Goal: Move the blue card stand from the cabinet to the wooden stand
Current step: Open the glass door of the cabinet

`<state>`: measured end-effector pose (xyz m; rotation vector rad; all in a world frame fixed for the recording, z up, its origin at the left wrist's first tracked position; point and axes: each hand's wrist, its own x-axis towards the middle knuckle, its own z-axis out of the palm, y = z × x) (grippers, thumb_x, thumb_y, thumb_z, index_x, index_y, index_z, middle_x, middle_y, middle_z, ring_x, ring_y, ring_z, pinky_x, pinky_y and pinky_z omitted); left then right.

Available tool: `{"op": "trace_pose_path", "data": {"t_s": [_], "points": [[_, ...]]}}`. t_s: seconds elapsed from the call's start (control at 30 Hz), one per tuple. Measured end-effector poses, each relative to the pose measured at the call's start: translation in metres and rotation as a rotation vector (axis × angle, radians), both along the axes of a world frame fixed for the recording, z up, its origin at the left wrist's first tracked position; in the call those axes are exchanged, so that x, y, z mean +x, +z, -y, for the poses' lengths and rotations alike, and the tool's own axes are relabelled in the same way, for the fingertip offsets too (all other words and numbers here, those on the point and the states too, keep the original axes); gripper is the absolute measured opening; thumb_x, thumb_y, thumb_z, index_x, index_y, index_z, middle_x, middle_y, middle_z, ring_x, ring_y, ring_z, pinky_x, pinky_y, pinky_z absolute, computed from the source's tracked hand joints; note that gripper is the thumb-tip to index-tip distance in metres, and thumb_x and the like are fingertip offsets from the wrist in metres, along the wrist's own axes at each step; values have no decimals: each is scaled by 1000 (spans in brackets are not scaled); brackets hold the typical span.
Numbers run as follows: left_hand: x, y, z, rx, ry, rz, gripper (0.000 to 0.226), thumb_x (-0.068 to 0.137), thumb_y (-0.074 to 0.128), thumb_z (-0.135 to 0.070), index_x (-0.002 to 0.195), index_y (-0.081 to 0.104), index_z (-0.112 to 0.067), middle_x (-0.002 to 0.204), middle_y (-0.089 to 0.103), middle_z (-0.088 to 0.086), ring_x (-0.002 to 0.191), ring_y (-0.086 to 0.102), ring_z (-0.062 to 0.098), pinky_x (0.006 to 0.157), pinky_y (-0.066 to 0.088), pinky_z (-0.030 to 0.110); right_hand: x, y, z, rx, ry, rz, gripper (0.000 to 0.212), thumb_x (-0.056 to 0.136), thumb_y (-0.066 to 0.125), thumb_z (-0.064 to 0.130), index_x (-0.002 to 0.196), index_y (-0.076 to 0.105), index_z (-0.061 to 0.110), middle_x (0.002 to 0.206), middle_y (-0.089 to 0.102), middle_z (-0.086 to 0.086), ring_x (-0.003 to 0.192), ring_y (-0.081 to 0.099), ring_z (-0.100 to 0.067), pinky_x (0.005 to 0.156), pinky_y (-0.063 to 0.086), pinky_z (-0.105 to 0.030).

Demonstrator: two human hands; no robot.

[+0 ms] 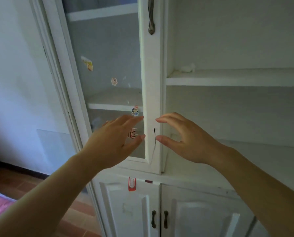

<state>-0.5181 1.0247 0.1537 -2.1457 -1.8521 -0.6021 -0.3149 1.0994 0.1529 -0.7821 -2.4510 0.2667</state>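
Note:
A white cabinet (pixel 161 175) fills the view, with a glass door (pixel 108 57) on the left and bare open shelves (pixel 228 79) on the right. My left hand (pixel 115 141) hovers in front of the glass door's lower part, fingers spread and holding nothing. My right hand (pixel 185 139) is held out beside it, in front of the lower open shelf, fingers curved apart and empty. The door's white frame post (pixel 152 100) stands between the two hands. No blue card stand and no wooden stand are in view.
The door's dark metal handle (pixel 151 16) hangs above the hands. Stickers (pixel 135 111) dot the glass. Below are two shut lower doors with dark handles (pixel 159 218) and a red-and-white hook (pixel 132 183). A small white object (pixel 188 67) lies on the upper open shelf. Tiled floor (pixel 23 183) lies at the left.

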Motion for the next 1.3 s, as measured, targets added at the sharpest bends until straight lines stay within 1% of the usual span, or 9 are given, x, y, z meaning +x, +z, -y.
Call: {"op": "trace_pose_path", "data": {"t_s": [0.17,0.3,0.43,0.53,0.63,0.8,1.0,1.1,1.3], "points": [[-3,13,-63,82,35,24,73,77,19,-67,138,31,-30,140,44,-2,118,49,20,93,43,38,-8,19,-62,65,35,-34,50,87,46,52,132,39,30,137,38,14,118,35,3,93,29,-19],[-8,25,-97,128,47,26,71,79,20,-67,139,30,-30,141,42,-2,120,48,20,95,42,39,-15,33,-98,116,54,-74,49,87,46,51,131,40,30,136,39,14,116,33,7,89,24,-6],[-17,44,-120,188,51,-22,68,81,20,-66,139,28,-32,145,37,-2,126,42,20,99,41,44,-18,47,-121,116,60,-132,49,86,47,51,130,42,29,134,41,14,120,37,2,98,30,-17],[-24,61,-135,262,25,-43,61,84,25,-61,137,30,-31,146,34,-1,127,41,21,95,43,44,-19,59,-131,113,78,-204,47,86,49,49,128,45,29,127,45,15,112,42,6,92,33,-12],[-27,75,-146,324,-18,-38,58,84,30,-57,137,30,-31,148,30,-1,128,39,21,96,41,44,-20,69,-137,107,87,-247,48,84,48,52,127,45,31,124,44,19,107,45,7,86,39,-15],[-31,92,-158,436,-48,-22,63,85,34,-53,141,22,-29,151,24,1,131,35,24,96,40,46,-23,86,-143,195,98,-255,50,82,44,57,125,44,33,125,42,21,109,44,5,78,42,-13],[-33,112,-167,504,-57,-55,70,84,31,-57,144,10,-27,153,18,1,134,30,22,100,38,45,-25,110,-150,229,75,-346,50,83,52,48,129,41,31,124,44,18,110,46,1,81,47,-22],[-33,128,-171,545,-64,-71,71,84,30,-58,145,10,-27,153,18,1,135,28,21,100,36,44,-27,124,-152,257,73,-389,49,86,55,41,131,40,30,121,46,16,108,48,-1,81,48,-24],[-36,156,-178,588,-72,-77,73,82,29,-60,144,12,-25,154,16,-1,136,26,19,101,40,49,-34,155,-156,349,53,-465,49,86,58,35,131,39,27,119,46,11,104,49,-4,78,49,-23]]}}
